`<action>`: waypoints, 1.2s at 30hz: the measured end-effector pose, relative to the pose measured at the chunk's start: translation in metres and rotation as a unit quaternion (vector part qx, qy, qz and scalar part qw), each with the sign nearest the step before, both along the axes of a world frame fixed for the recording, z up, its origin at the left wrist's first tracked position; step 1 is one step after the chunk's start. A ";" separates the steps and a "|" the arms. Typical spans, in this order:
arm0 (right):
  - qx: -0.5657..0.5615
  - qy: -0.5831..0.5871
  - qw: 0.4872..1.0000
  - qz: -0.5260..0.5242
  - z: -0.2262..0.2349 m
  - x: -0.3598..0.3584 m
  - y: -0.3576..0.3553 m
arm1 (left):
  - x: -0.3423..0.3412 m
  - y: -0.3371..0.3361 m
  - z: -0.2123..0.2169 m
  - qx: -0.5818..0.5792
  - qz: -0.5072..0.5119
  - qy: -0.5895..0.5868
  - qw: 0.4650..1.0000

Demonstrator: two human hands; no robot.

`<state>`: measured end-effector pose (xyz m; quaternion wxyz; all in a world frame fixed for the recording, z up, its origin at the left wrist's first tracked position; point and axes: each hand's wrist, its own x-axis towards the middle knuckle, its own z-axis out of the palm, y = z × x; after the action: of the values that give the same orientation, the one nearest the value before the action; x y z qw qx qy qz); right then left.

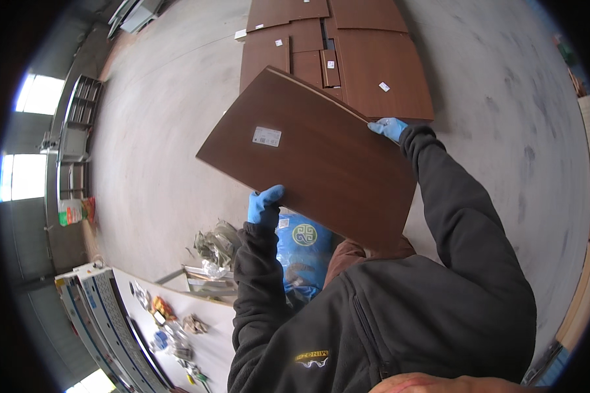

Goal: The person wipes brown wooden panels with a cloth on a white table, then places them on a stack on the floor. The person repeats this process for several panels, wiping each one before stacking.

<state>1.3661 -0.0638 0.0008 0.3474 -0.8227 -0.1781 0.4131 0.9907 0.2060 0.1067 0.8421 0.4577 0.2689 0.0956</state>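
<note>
Fingers of two gloved hands — left hand [263, 206], right hand [388, 128] — clamp one brown panel [308, 160].

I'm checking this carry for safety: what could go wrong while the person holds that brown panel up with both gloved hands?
1. The brown panel is gripped only at its edges by the left hand and right hand; it could slip and fall.
2. It blocks the view of the floor ahead, where more panels lie, so tripping is possible.
3. The blue bag and clutter near the feet may catch a step.
</note>
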 end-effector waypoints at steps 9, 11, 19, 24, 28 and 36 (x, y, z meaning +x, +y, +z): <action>-0.008 -0.070 0.960 -0.272 -0.085 0.030 0.036 | 0.196 0.131 -0.086 -0.015 0.042 0.174 0.984; 0.031 -0.051 0.952 -0.300 -0.115 0.044 0.060 | 0.233 0.155 -0.125 -0.033 0.068 0.164 0.984; -0.027 -0.023 0.922 -0.386 -0.218 0.098 0.146 | 0.360 0.236 -0.268 0.094 0.088 0.260 0.957; -0.081 -0.040 0.906 -0.413 -0.277 0.127 0.178 | 0.429 0.275 -0.368 0.185 0.032 0.317 0.930; -0.082 -0.021 0.897 -0.435 -0.343 0.151 0.198 | 0.479 0.304 -0.461 0.181 0.000 0.304 0.935; -0.094 -0.028 0.882 -0.461 -0.452 0.216 0.230 | 0.572 0.334 -0.598 0.113 0.026 0.237 0.965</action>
<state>1.5823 0.1663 -0.4515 0.4147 -0.8520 0.2508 0.1982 1.5630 0.5404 -0.4915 0.6943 0.5520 0.4603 0.0356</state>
